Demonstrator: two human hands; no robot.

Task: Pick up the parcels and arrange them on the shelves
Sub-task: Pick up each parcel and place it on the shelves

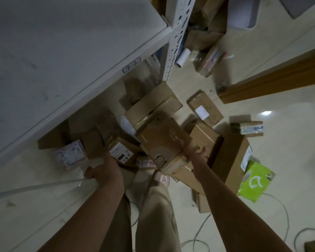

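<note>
Under the white metal shelf board point(62, 60) at the left, brown boxes and a pink patterned soft parcel point(69, 154) lie on the pale tiled floor point(289, 142). The left hand point(104, 171) reaches down with its back to the camera and its thumb stuck out to the left, just beside a small brown cardboard box with a white label point(121, 151). Its fingers are hidden, so whether they grip anything cannot be told. The left arm stretches straight down beside beige trousers point(153, 215). Further right, the right hand point(196, 153) curls its fingers round the lower right edge of a large brown cardboard box with a torn corrugated flap point(162, 140), gripping it tilted over the heap of parcels on the floor; the right arm is also extended. Behind the heap more brown cartons crowd the foot of the perforated white shelf post point(178, 33). To the right lie a labelled brown carton point(205, 110), a small taped box point(247, 128), a long flat brown box point(235, 160) and a bright green plastic parcel point(255, 180), with grey cables point(284, 211) trailing nearby.
</note>
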